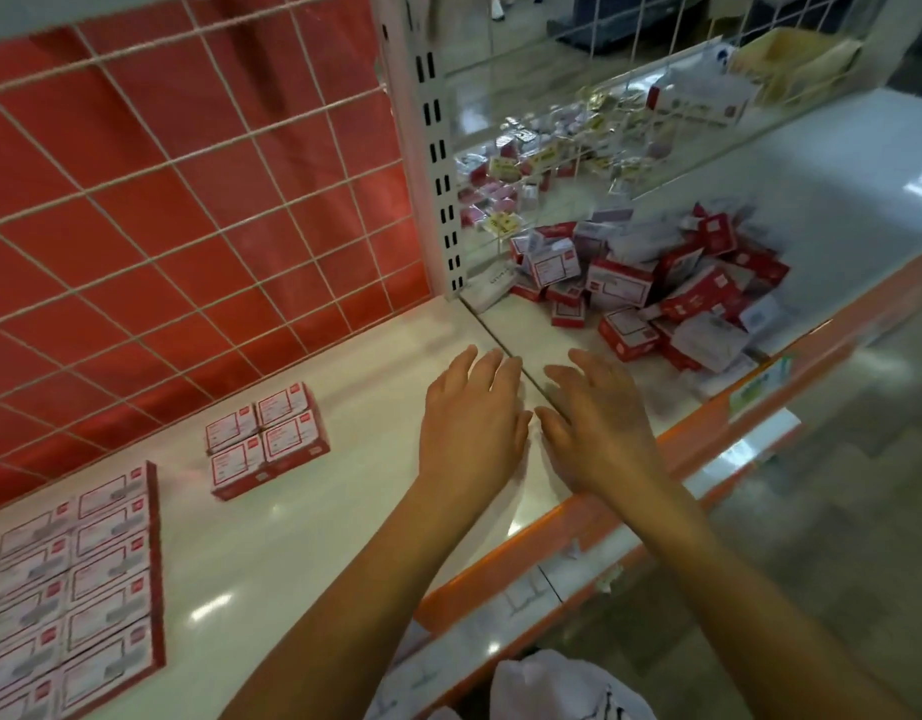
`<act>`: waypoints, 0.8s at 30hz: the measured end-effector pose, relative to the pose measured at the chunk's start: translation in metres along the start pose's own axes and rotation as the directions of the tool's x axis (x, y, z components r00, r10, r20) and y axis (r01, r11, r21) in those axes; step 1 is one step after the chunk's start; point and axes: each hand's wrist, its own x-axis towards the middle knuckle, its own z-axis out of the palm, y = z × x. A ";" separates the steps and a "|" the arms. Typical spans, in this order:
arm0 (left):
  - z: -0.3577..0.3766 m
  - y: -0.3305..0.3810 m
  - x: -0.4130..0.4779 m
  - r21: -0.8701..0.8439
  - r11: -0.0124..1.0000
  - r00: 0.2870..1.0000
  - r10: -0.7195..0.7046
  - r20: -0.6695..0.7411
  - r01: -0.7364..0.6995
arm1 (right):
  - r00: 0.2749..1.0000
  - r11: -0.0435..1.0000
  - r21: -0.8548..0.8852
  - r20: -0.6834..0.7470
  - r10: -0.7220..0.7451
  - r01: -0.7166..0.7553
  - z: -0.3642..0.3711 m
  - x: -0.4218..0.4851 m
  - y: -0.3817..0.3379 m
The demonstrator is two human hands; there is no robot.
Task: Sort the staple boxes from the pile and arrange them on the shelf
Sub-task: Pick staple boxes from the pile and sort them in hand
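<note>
A loose pile of red-and-white staple boxes (656, 293) lies on the right part of the white shelf (386, 356). A tidy block of several boxes (266, 439) sits at mid-left, and a larger flat grid of boxes (69, 579) fills the near left corner. My left hand (469, 423) and my right hand (599, 423) hover side by side over the shelf's middle, palms down, fingers spread, holding nothing. Both are short of the pile, which starts just beyond my right fingertips.
A white wire grid over a red back panel (189, 200) stands behind the left section. A slotted upright (438, 163) and a mirror-like panel (578, 137) back the pile. The orange shelf edge (682, 439) runs along the front. A white bag (552, 688) sits below.
</note>
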 end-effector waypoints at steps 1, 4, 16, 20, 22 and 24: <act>0.003 0.005 0.006 0.009 1.000 1.000 0.025 -0.014 -0.025 | 0.999 1.000 -0.005 -0.045 0.000 -0.001 -0.001 0.002 0.008; 0.011 0.020 0.024 -0.006 0.996 0.995 0.088 -0.053 -0.088 | 0.981 1.000 0.027 -0.193 -0.002 0.007 -0.008 0.010 0.032; 0.038 0.082 0.112 -0.338 0.897 0.959 0.271 -0.087 -0.285 | 0.899 0.970 0.027 -0.371 0.233 -0.240 -0.042 0.026 0.096; 0.040 0.102 0.131 -0.399 0.903 0.986 0.169 -0.006 -0.157 | 0.916 0.948 -0.001 -0.258 0.307 -0.318 -0.037 0.024 0.110; 0.037 0.108 0.139 -0.399 0.915 0.990 0.109 0.087 -0.066 | 0.925 0.950 0.043 -0.220 0.311 -0.309 -0.036 0.022 0.113; 0.039 0.111 0.143 -0.438 0.899 0.985 0.078 0.157 -0.002 | 0.931 0.955 0.077 -0.212 0.297 -0.287 -0.037 0.022 0.114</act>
